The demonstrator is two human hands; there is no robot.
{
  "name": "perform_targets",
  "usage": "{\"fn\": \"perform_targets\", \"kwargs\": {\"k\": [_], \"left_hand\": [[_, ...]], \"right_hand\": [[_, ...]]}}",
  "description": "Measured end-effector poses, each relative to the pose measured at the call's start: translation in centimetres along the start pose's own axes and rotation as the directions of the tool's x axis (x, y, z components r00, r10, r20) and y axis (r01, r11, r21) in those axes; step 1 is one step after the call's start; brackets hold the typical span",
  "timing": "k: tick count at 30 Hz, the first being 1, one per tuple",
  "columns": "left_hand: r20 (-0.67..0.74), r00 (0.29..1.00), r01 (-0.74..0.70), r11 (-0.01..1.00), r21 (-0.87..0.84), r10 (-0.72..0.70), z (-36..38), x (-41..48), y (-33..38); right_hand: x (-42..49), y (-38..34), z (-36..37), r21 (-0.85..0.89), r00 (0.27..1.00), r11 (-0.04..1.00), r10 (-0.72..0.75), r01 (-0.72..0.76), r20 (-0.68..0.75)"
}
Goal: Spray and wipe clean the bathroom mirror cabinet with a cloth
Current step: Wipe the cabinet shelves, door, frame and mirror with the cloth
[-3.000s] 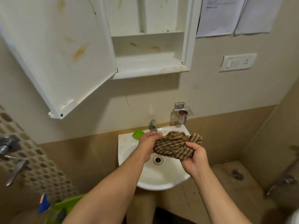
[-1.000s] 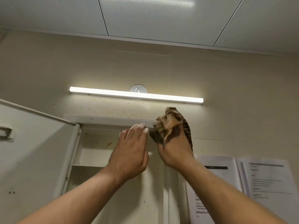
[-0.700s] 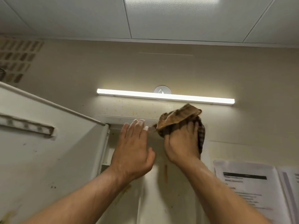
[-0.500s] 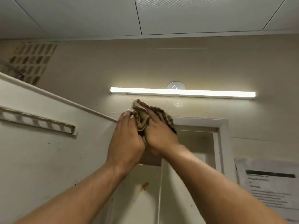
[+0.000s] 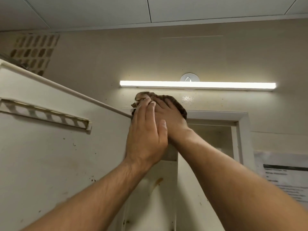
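Observation:
The white mirror cabinet [image 5: 240,124] hangs on the wall with its door [image 5: 50,155] swung open to the left, the stained inner face towards me. A brown checked cloth [image 5: 173,102] is pressed on the cabinet's top edge at its left corner. My right hand [image 5: 168,120] lies over the cloth and grips it. My left hand [image 5: 146,135] is beside it, fingers straight and together, their tips touching the cloth's left side and partly covering my right hand. No spray bottle is in view.
A lit tube light [image 5: 196,85] runs along the wall just above the cloth. A printed paper sheet [image 5: 283,179] hangs right of the cabinet. Patterned tiles [image 5: 33,52] show at the upper left, under the ceiling.
From wringing the cloth over the sink, both hands rose to the cabinet's top. Within the last second the cloth slid left along the top edge, and my left hand closed in against it.

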State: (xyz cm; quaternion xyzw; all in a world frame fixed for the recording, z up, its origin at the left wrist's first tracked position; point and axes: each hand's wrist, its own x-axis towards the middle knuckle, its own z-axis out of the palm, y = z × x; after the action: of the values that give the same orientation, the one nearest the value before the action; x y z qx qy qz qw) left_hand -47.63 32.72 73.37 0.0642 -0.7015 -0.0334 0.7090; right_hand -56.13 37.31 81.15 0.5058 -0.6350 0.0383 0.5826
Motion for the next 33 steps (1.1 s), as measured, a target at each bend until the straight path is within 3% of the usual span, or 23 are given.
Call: {"fn": "perform_targets", "kwargs": {"k": [6,9,12,15,18,21,24,25,27,30,33], "left_hand": [[0.048,0.998,-0.043,0.998,0.043,0.041,-0.4,-0.8,-1.9],[0.082,0.995,-0.065,0.994,0.088,0.058,0.1,-1.3,-1.9],[0.108,0.992,-0.072,0.995,0.071,0.064,1.1,-1.4,-0.8],[0.137,0.988,-0.084,0.995,0.054,0.076,2.3,-1.6,1.2],[0.180,0.975,-0.137,0.990,0.043,0.127,3.1,-2.6,3.0],[0.228,0.954,-0.214,0.975,0.062,0.195,3.4,-3.9,3.4],[0.264,0.943,-0.227,0.972,0.065,0.202,3.5,-5.2,3.5],[0.271,0.942,-0.222,0.973,0.061,0.198,3.6,-5.5,3.5],[0.283,0.938,-0.223,0.974,0.049,0.201,4.1,-5.8,3.9],[0.284,0.937,-0.216,0.976,0.011,0.204,5.4,-6.0,4.6],[0.271,0.938,-0.217,0.976,-0.022,0.215,6.6,-6.6,5.4]], "right_hand": [[-6.3,4.5,0.5,-0.052,0.998,0.999,0.009,-0.012,-0.056],[-10.0,9.0,-0.5,-0.015,0.977,0.980,0.194,-0.196,-0.084],[-14.3,13.3,-2.4,-0.093,0.925,0.920,0.379,-0.380,-0.024],[-14.9,13.5,-2.8,0.068,0.839,0.837,0.540,-0.543,0.061],[-14.4,11.0,-2.1,0.207,0.704,0.679,0.705,-0.704,0.086],[-16.8,7.7,-1.2,0.332,0.574,0.531,0.818,-0.780,0.039],[-22.0,3.9,0.1,0.404,0.500,0.400,0.848,-0.823,0.178],[-23.0,3.5,0.3,0.372,0.496,0.392,0.834,-0.841,0.242],[-22.5,5.5,-0.4,0.269,0.571,0.508,0.773,-0.818,0.277],[-17.7,10.0,-2.9,0.205,0.705,0.677,0.700,-0.707,0.118],[-16.1,11.0,-2.4,0.305,0.682,0.647,0.731,-0.699,0.013]]}}
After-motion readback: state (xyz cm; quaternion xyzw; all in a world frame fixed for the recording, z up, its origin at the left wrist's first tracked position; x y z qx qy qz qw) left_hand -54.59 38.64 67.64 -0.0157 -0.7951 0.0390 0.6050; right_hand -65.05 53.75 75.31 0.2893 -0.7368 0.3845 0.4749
